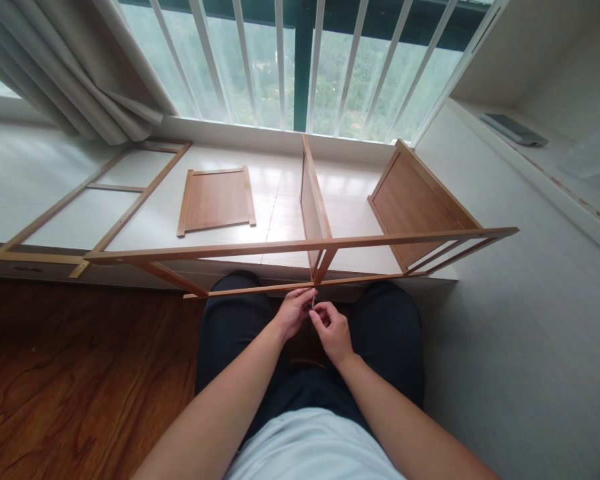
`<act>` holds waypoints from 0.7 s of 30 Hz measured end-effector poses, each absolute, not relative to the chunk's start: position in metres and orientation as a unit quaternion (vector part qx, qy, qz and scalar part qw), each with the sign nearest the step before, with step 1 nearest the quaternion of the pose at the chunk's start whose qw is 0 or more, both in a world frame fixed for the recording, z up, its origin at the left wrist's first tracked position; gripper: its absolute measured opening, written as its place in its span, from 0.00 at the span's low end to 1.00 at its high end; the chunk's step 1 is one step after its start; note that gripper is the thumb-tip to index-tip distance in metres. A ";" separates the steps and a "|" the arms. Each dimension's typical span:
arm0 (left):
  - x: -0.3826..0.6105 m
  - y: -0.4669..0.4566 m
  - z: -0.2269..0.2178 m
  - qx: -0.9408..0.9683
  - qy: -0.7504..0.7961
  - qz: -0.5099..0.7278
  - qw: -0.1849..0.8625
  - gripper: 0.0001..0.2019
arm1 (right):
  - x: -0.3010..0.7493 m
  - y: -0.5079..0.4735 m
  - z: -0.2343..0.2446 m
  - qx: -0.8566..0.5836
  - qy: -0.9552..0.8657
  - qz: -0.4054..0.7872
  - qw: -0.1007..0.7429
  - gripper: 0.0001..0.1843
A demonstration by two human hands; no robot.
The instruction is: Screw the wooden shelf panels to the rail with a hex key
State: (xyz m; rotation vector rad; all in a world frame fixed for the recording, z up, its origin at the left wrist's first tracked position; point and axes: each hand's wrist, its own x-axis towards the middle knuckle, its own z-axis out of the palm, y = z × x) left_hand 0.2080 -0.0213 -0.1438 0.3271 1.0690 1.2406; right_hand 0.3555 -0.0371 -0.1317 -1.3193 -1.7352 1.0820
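A wooden frame with two long rails lies on its side along the front of the white ledge. An upright panel joins it in the middle, and a larger panel stands at its right end. My left hand is closed, its fingertips just under the lower rail where the middle panel meets it. Close beside it, my right hand pinches at a small, thin metallic piece between the two hands. Its exact kind is too small to tell, and what the left fingers grip is hidden.
On the white ledge lie a loose wooden panel and, at left, a ladder-like wooden frame. A barred window and grey curtain are behind. A wall closes off the right; a flat grey device rests on a shelf.
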 end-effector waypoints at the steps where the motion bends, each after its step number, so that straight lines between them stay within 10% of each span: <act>1: 0.208 -0.022 -0.145 0.143 0.475 0.553 0.669 0.09 | 0.355 -0.038 -0.132 -0.508 -0.672 0.415 0.344 0.15; 21: 0.213 -0.020 -0.141 0.127 0.446 0.548 0.696 0.09 | 0.360 -0.039 -0.131 -0.518 -0.655 0.415 0.361 0.18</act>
